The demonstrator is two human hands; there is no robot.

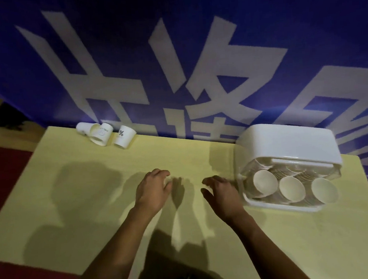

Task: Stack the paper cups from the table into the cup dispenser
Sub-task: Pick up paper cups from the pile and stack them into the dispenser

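Hands over mid-table, blurred by motion. Left hand (155, 189) palm down, fingers curled; a small pale patch shows under the fingertips, but the blur keeps me from telling whether it grips anything. Right hand (220, 193) palm down, fingers spread and relaxed, holding nothing, just beside the left wall of the white plastic cup dispenser (288, 149).

Dispenser sits at the right side of the pale yellow table (73, 190), lying with its open front toward the camera. Inside, three rows of nested cream paper cups (291, 187), their mouths side by side at the front; stacked rims visible behind them through the clear part.

Loose white paper cups (106, 134) remain at the far left edge of the table, well apart from both hands: three tipped on their sides, close together, the two on the left overlapping. The rightmost carries a dark "%" mark; the middle one has faint print I cannot read.

Behind the table, a blue banner (172, 53) with large white characters. Dark red floor (4, 169) to the left.
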